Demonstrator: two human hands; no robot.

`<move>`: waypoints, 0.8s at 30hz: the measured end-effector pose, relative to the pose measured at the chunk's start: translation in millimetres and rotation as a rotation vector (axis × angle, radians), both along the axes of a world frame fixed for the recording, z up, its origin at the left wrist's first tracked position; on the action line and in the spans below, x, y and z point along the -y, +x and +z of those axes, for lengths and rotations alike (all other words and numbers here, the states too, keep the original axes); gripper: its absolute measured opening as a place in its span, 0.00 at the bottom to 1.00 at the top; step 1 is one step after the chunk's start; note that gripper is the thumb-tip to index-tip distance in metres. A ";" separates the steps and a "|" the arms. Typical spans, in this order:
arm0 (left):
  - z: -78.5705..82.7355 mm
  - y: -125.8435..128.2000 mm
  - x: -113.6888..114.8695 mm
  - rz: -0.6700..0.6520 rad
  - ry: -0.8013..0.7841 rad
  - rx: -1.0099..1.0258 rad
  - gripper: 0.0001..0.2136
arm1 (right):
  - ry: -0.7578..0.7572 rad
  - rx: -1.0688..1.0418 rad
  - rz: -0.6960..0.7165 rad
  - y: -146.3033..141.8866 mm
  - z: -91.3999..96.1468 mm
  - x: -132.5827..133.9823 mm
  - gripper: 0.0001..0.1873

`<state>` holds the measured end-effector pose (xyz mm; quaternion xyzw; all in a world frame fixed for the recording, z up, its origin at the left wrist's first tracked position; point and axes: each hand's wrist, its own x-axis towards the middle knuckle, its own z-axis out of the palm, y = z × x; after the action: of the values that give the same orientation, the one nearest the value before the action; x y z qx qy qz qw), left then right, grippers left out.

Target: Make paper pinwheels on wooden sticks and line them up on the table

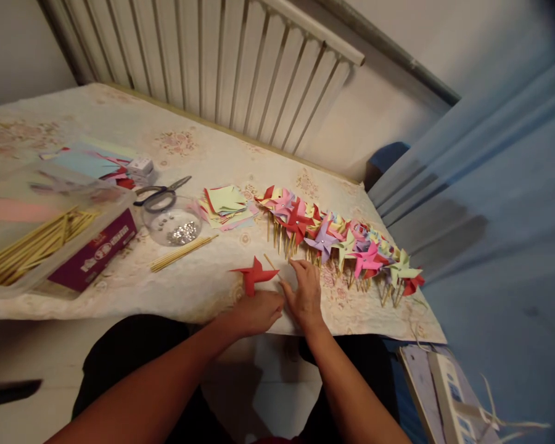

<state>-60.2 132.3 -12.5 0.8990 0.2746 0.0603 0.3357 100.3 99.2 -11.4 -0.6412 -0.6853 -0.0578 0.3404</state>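
Observation:
A red paper pinwheel is at the table's front edge, its lower blade meeting my left hand. The fingers of that hand are curled closed and seem to grip the pinwheel; the exact hold is hidden behind the hand's back. My right hand is just right of it, thumb and forefinger spread apart. By its thumb tip lies the end of a thin wooden stick; I cannot make out whether they touch. Finished pinwheels in many colours lie in a long row beyond my right hand.
Left of the hands are a bundle of sticks, a clear round dish of small metal pieces, scissors and stacked paper squares. A plastic box with sticks stands at far left. A radiator and blue curtain border the table.

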 end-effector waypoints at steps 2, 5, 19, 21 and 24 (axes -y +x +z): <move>0.9 -0.5 2.8 -0.019 0.007 0.014 0.11 | -0.024 0.086 0.206 -0.8 10.5 -5.1 0.24; 4.5 -3.0 3.7 -0.080 0.014 0.038 0.10 | -0.101 0.177 0.420 -2.4 17.7 -18.1 0.26; 8.7 -10.5 -2.8 -0.210 -0.428 0.272 0.08 | -0.230 0.183 0.513 -29.1 4.5 -50.1 0.18; 8.4 -11.4 -7.2 -0.193 -0.434 0.271 0.06 | -0.212 0.023 0.454 -30.8 5.9 -53.0 0.16; 11.0 -15.4 -17.5 -0.138 -0.454 0.280 0.05 | -0.182 -0.297 0.305 -31.2 8.2 -60.8 0.12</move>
<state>-75.6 149.8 -1.5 0.8002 0.1703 0.0981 0.5667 69.0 160.0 -3.2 -0.5597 -0.7190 0.1515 0.3831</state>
